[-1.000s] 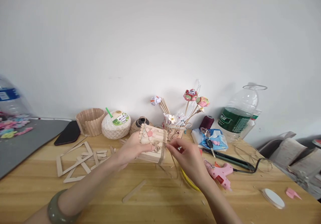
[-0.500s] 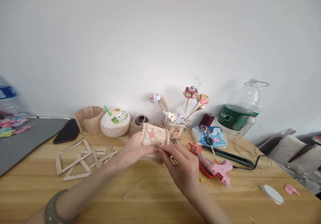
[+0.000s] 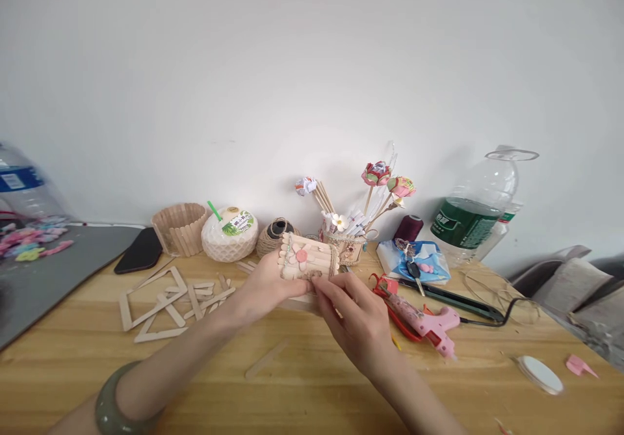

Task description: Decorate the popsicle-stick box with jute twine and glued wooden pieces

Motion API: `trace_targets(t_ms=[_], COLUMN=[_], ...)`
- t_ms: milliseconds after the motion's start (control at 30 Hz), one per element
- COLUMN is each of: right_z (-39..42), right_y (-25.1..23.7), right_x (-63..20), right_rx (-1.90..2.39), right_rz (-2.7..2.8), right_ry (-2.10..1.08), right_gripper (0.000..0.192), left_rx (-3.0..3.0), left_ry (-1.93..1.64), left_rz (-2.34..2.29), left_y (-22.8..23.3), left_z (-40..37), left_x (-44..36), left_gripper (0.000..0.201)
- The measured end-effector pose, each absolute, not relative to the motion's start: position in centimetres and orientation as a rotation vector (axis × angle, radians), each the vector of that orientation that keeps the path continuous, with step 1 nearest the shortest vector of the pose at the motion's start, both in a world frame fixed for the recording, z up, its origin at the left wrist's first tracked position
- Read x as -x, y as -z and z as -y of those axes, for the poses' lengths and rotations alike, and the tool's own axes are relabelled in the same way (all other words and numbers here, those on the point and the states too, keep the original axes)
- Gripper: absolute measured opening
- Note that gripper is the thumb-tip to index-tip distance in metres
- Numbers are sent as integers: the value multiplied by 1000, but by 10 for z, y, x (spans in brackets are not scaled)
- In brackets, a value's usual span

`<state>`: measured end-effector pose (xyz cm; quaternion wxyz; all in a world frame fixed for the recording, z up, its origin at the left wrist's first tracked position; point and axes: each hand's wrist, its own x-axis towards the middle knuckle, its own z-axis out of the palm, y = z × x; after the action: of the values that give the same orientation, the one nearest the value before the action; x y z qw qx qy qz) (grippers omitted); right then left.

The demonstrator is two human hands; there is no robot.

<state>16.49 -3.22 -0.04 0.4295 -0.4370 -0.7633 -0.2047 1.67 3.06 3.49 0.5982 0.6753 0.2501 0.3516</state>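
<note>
My left hand (image 3: 267,287) is closed around a small craft-stick holder (image 3: 312,261), tilted on its side above the table. Twine edges the holder, and a pink-centred flower of pale petals decorates its near face. My right hand (image 3: 359,321) pinches at the lower side of the holder, where its fingertips meet my left thumb. A small brownish bit (image 3: 316,274) shows at those fingertips, too small to name. Under and behind the hands lie more craft sticks, partly hidden.
Loose craft sticks (image 3: 190,298) and stick frames lie left. Along the wall stand a craft-stick cup (image 3: 181,230), a coconut (image 3: 230,235), a twine ball (image 3: 267,240) and a flower holder (image 3: 348,250). A pink glue gun (image 3: 429,323), red-handled scissors and a large bottle (image 3: 468,220) are right.
The view has shifted slightly, so everything sits a little further right. Both hands keep the same hold on the holder, with only a slight movement of the right fingertips.
</note>
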Motion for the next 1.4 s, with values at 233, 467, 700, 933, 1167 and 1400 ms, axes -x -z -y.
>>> trace_targets(t_ms=[233,467,700,933,1167,1400], right_z=[34,35,35,37,35,30], right_y=[-4,-4,-11,-12,-18,-22], right_x=[-166,-166,-167,-168,-175,-192], right_rx=[1082,1037,1073,1090,1145,1256], right_rz=[1943,1935,1926,1926,1744,1722], right_ry=[464,385,215,134,-83,1], right_gripper=[20,18,18,19,26,15], left_rx=[-1549,-1539,-1594,-1543,-1486,-1495], left_ry=[-786,-774,-789,-776,-796,-862], left_rz=[-573,-510,-463,-444,-535,-597], left_y=[-35,-33,-32,-30,-34,-37], left_z=[-31,-33,-37,-37,-37,-41], left_x=[-13,-13,-11,-11,-9,-5], left_gripper=[42,34,36,39,46,46])
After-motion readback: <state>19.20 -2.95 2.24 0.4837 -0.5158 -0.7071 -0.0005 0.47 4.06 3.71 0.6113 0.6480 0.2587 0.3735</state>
